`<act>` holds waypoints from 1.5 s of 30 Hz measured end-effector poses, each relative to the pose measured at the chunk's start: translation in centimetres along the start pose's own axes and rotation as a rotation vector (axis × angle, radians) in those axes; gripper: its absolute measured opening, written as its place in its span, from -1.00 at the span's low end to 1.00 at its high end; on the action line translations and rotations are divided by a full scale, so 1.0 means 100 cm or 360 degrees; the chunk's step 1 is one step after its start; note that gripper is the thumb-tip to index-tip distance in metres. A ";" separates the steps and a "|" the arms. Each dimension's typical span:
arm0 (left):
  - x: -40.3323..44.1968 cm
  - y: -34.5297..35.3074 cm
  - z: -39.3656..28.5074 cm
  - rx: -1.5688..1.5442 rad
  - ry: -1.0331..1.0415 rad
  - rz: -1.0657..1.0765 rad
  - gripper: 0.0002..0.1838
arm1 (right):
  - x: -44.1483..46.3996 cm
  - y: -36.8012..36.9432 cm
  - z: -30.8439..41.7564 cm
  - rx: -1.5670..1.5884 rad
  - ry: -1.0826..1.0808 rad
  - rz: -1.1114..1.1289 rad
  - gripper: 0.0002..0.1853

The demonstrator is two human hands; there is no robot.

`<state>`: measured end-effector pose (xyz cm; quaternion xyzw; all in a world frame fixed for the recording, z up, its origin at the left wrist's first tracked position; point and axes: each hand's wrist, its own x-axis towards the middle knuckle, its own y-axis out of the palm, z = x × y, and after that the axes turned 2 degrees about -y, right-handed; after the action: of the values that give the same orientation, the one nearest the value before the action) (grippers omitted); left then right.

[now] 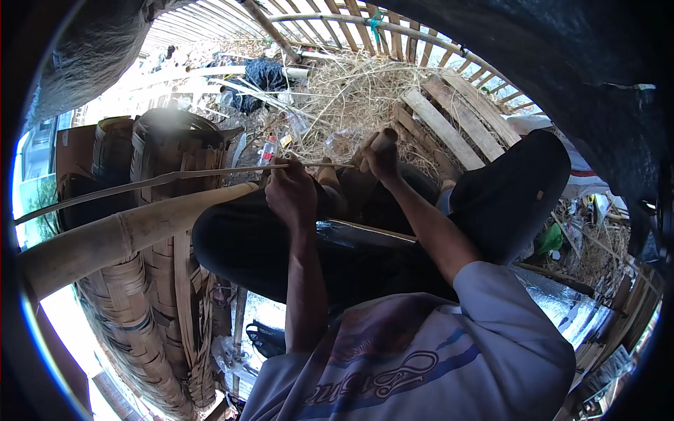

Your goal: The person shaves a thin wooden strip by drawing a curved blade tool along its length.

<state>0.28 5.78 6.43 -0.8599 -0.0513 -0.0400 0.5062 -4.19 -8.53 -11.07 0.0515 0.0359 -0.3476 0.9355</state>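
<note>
A long thin bamboo strip [203, 172] runs from the far left to the space between my hands. My left hand [290, 189] is closed round the strip near its right part, above my left knee. Farther right, my right hand [380, 156] is wrapped round a thick wooden handle [385, 139], whose rounded end points up. The strip's right end reaches close to my right hand; what lies under that hand is dark and hard to make out.
A thick bamboo pole [126, 231] lies at the left beside woven bamboo rolls [119, 302]. Ahead are dry straw [351, 84], black plastic bags [265, 74], a plastic bottle [267, 150] and wooden planks [446, 130]. A slatted bamboo fence [351, 31] stands behind.
</note>
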 end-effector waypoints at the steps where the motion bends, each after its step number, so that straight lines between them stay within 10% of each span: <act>1: 0.002 0.003 0.001 -0.0008 0.0033 0.0006 -0.70 | -0.002 0.004 -0.006 -0.0216 -0.0132 0.0002 -0.83; 4: -0.003 0.000 0.001 0.0036 0.0016 -0.0033 -0.71 | 0.000 0.002 0.015 0.0064 0.0262 0.0023 -0.84; 12: 0.001 0.001 0.001 -0.0002 0.0019 -0.0034 -0.71 | 0.003 0.005 0.019 0.0251 0.0184 0.0041 -0.85; 14: 0.003 0.003 0.002 -0.0012 0.0045 -0.0023 -0.71 | -0.003 0.006 -0.010 -0.0114 -0.0273 0.0056 -0.86; 17: 0.001 0.000 -0.003 0.0022 0.0006 -0.0027 -0.71 | 0.005 -0.001 -0.011 0.0237 0.0153 -0.0121 -0.86; 37: 0.012 -0.027 -0.001 -0.0134 -0.0148 -0.0167 -0.72 | -0.010 -0.029 -0.023 0.0126 -0.0218 0.0174 -0.87; 45: 0.015 -0.023 -0.005 -0.0050 -0.0011 -0.0148 -0.68 | 0.002 -0.060 0.000 0.0000 -0.0181 -0.0246 -0.85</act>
<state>1.41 6.52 8.88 -0.8646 -0.0923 -0.0613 0.4900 -7.92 -13.19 -11.54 0.0288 -0.0135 -0.4211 0.9065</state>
